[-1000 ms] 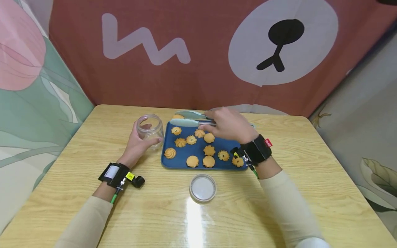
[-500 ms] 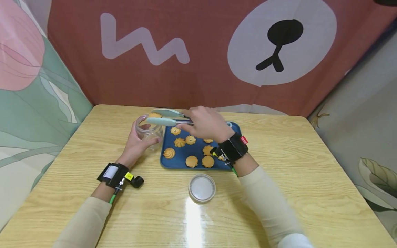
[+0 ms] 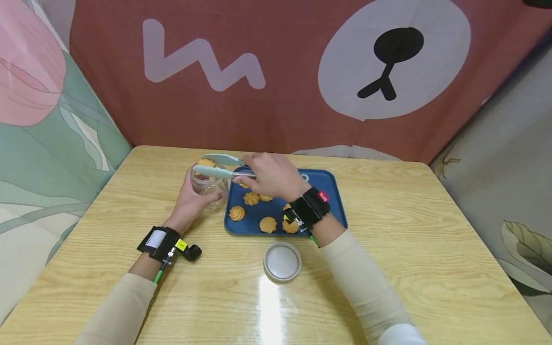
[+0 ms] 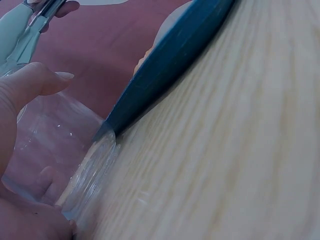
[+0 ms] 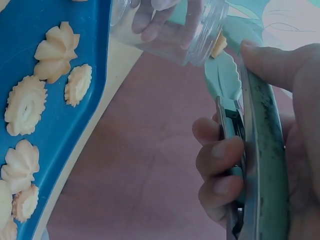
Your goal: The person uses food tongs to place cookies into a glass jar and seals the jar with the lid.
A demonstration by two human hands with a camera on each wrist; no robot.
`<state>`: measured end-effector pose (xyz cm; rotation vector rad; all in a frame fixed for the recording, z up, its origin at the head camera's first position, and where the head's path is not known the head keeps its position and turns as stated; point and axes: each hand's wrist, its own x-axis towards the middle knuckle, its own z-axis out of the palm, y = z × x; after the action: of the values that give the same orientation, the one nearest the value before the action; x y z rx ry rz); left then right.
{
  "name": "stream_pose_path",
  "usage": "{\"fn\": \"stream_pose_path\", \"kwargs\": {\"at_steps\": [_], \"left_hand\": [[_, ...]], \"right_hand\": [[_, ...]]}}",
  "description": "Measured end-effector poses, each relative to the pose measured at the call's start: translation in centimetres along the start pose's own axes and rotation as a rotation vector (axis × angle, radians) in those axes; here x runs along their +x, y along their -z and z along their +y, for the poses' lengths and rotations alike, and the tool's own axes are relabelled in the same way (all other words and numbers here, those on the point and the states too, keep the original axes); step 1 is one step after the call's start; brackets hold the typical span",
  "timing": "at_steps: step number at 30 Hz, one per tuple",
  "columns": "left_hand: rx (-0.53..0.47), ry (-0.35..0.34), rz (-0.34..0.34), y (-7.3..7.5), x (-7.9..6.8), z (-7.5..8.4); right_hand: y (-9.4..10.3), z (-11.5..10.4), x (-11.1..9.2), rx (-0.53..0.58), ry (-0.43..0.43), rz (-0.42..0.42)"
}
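Note:
A clear jar (image 3: 214, 188) stands on the table just left of the blue tray, and my left hand (image 3: 189, 200) grips it round the side with the thumb in front. My right hand (image 3: 276, 176) holds a pair of mint-green tongs (image 3: 212, 171), fingers curled round the handles. Between the tong tips is a cookie (image 3: 206, 163), right over the jar's mouth. In the right wrist view the cookie (image 5: 219, 46) shows at the jar's rim, partly hidden by the tongs (image 5: 222, 80). The left wrist view shows the jar's glass wall (image 4: 60, 130) under my thumb.
Several cookies (image 3: 236, 213) lie on the blue tray (image 3: 329, 191), some hidden under my right hand and wrist. A round lid (image 3: 282, 261) lies on the wooden table (image 3: 215, 297) in front of the tray. A printed cloth (image 3: 293, 110) hangs behind.
My right hand has moved left, carrying the tongs and cookie from above the tray's back left corner to the jar's mouth. My left hand and the jar have stayed in place.

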<state>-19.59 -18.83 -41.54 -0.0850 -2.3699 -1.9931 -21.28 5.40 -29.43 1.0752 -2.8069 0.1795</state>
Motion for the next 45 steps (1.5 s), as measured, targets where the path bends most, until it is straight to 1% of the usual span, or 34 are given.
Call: {"fn": "stream_pose_path", "kwargs": {"at_steps": [3, 6, 13, 18, 24, 31, 36, 45], "left_hand": [[0.001, -0.005, 0.004, -0.1, 0.0, 0.0], [0.012, -0.001, 0.007, -0.1, 0.0, 0.0], [0.034, 0.008, 0.002, 0.0, 0.1, 0.1], [0.011, 0.021, -0.004, 0.1, 0.0, 0.2], [0.012, 0.026, -0.004, 0.2, 0.0, 0.3], [0.013, 0.028, 0.001, 0.0, 0.0, 0.3], [0.012, 0.026, 0.008, 0.1, -0.1, 0.2], [-0.002, 0.024, 0.002, 0.1, 0.0, 0.3]], "right_hand": [[-0.1, 0.0, 0.0, -0.014, -0.002, 0.017], [0.0, 0.1, -0.1, 0.002, -0.01, 0.027], [0.6, 0.9, -0.9, 0.116, -0.058, 0.025], [1.2, 1.7, -1.8, 0.172, -0.106, 0.049], [1.7, 2.8, -3.3, 0.142, -0.108, 0.106], [2.2, 4.5, -5.1, 0.123, -0.172, 0.107], [2.2, 5.9, -6.2, 0.103, -0.19, 0.118], [2.3, 7.5, -8.1, 0.053, -0.222, 0.085]]}}
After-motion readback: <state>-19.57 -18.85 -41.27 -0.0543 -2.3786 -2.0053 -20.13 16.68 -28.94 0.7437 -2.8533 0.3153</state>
